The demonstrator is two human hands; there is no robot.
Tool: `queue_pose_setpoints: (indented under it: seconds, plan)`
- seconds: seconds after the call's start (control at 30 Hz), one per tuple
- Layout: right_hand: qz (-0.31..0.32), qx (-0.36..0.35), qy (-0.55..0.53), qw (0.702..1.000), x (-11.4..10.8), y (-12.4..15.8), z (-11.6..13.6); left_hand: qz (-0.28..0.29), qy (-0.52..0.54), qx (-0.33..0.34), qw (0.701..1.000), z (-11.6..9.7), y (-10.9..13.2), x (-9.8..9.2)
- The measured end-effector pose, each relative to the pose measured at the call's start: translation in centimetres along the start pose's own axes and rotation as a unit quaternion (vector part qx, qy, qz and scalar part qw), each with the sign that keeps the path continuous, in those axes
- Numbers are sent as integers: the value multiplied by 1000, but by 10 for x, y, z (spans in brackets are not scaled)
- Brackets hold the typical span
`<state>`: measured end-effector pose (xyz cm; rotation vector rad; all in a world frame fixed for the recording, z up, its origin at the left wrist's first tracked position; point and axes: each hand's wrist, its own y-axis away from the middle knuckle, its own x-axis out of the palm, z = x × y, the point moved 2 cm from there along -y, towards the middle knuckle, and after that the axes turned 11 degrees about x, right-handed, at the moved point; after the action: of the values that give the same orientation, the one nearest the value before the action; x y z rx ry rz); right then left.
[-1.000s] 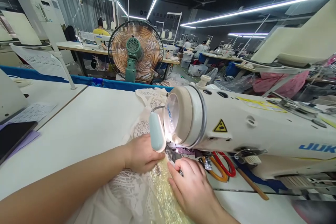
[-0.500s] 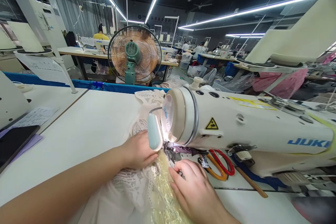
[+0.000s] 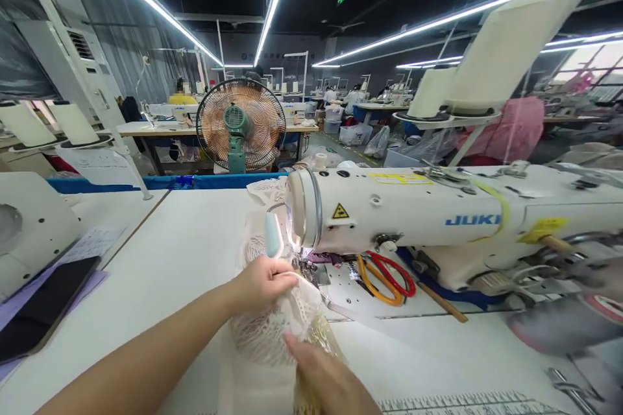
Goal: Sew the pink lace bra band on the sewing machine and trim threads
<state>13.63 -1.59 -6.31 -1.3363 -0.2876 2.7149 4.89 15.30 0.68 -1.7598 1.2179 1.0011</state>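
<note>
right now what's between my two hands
The bunched lace fabric spans the gap in the head view: the left hand pinches its top, and the right hand touches its lower part.

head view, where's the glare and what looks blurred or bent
Head view: the lamp burns out white at the needle end of the machine; the lower right corner is smeared; the right hand is soft at the bottom edge; ceiling lights bow from lens distortion; the left hand and fabric are sharp.
</note>
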Motion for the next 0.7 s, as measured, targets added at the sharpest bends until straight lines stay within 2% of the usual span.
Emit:
queue_pose_setpoints:
  seconds: [0.07,0.17,0.23,0.33,0.43,0.7]
  plan:
    - [18,26,-27,999,0,-12,8,-10,-30,-36,999,4,-3,4]
    - [-25,138,-37,989,-17,-24,9,-12,-89,-73,993,9,-2,13]
    - [-28,181,-22,983,-27,-27,4,1,-127,-78,989,9,1,20]
    - [-10,197,5,980,-35,-27,-4,47,-173,-64,982,6,6,29]
    - [7,204,36,978,-33,-26,-8,87,-199,-55,975,2,7,32]
    - [54,220,91,970,-28,-25,-15,127,-210,-52,968,-3,-5,32]
